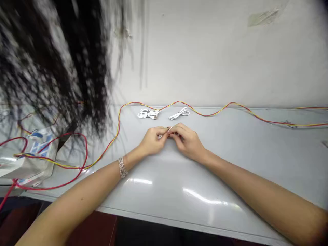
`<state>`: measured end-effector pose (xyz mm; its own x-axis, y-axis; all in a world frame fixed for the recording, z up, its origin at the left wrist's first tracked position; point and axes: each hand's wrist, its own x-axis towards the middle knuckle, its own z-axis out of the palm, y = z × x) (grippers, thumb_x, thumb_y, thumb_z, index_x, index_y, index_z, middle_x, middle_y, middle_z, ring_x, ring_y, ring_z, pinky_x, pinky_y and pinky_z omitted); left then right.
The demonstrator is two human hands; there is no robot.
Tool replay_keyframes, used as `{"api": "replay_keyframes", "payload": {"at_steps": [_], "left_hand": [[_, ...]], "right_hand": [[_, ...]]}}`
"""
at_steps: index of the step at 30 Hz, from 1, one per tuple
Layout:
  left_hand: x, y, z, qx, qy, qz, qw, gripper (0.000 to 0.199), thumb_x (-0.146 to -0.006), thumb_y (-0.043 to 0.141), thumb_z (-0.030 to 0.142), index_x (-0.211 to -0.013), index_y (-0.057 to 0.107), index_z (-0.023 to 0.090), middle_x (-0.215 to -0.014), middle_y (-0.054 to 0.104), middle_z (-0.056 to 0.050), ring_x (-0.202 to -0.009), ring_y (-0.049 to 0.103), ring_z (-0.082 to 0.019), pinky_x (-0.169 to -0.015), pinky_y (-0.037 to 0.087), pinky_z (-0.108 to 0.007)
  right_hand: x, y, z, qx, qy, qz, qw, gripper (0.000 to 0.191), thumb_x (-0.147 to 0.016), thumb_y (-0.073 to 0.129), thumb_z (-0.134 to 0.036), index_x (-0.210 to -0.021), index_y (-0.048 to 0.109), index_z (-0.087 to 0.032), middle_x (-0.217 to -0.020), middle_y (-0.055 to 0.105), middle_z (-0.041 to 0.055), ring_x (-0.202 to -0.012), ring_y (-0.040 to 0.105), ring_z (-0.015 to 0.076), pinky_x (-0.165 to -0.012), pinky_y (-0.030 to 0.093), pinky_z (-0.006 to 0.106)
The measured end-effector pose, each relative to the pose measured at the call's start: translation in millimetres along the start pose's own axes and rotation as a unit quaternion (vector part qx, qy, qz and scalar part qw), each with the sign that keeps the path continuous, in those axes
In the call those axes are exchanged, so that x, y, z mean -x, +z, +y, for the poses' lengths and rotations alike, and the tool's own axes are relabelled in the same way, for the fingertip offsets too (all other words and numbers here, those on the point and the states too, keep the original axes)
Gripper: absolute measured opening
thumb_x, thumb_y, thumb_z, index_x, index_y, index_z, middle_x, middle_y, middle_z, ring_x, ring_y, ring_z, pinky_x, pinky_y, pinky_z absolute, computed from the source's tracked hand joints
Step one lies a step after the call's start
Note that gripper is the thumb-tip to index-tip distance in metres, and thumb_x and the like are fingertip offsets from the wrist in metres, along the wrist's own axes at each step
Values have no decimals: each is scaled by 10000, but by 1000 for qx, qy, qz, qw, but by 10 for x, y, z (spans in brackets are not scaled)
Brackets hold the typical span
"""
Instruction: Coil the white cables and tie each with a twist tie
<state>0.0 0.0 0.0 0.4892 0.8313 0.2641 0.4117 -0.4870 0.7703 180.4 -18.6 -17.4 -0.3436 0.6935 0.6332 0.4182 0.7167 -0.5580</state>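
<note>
My left hand (153, 141) and my right hand (186, 140) meet at the middle of the bench, their fingertips pinching a thin white wire (169, 128). The fingers hide most of it, and a small pale end shows by my left fingers. Just beyond my hands lie two bundled white cables, one coil (148, 114) to the left of the other (179, 113). A twisted red and yellow wire (205, 114) runs behind them along the back of the bench. Several thin bracelets (122, 167) circle my left wrist.
The pale grey bench (238, 171) has a glossy top and a front edge near my forearms, with a wall (205, 51) behind it. A clear bag with blue print (33, 160) and loops of red wire (85, 153) lie at the left. Blurred dark hair (51, 58) covers the upper left.
</note>
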Motion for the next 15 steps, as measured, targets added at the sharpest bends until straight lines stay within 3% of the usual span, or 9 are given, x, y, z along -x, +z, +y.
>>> {"api": "replay_keyframes", "payload": {"at_steps": [11,15], "left_hand": [[-76,43,-79,-37,-16,46,998,291,-941,509,277,-959,770,151,-878,755,-64,-820,667,-180,-775,482,-278],[-149,88,-95,32,-40,53,997,301,-926,521,305,-944,770,138,-952,779,-64,-902,703,-207,-854,513,-304]], "right_hand": [[-70,41,86,11,32,14,999,120,-913,525,-136,-934,614,-213,-902,643,55,-793,599,183,-684,496,305],[-100,52,124,14,41,35,998,108,-907,522,-137,-911,610,-199,-879,637,56,-772,598,179,-684,499,302]]}}
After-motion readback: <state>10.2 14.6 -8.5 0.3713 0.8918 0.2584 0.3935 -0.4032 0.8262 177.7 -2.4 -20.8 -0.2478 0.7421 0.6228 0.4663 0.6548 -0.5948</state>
